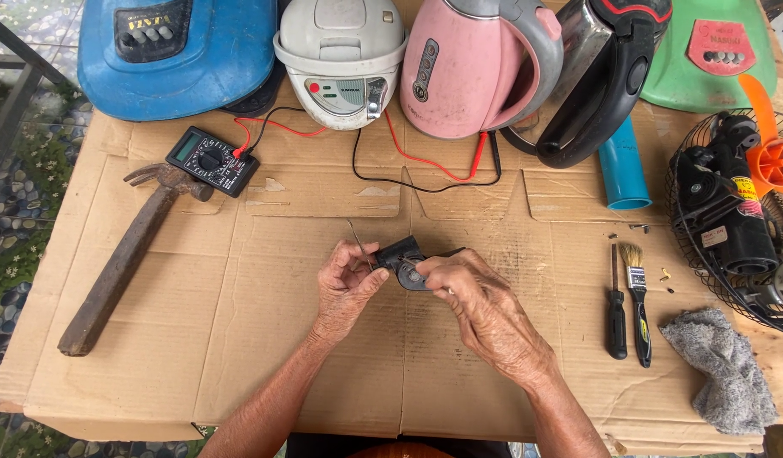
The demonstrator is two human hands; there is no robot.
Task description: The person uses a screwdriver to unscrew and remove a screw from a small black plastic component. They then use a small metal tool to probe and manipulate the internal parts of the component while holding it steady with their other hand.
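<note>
Your left hand (347, 284) and right hand (480, 307) both keep a closed grip on a small black part (402, 257), held just above the cardboard-covered worktop (239, 339). A multimeter (212, 160) and hammer (124, 254) lie at left, a screwdriver (616, 309) and brush (637, 297) at right.

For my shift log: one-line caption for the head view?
Both hands, left hand and right hand, hold a small black part over a cardboard-covered table.
</note>
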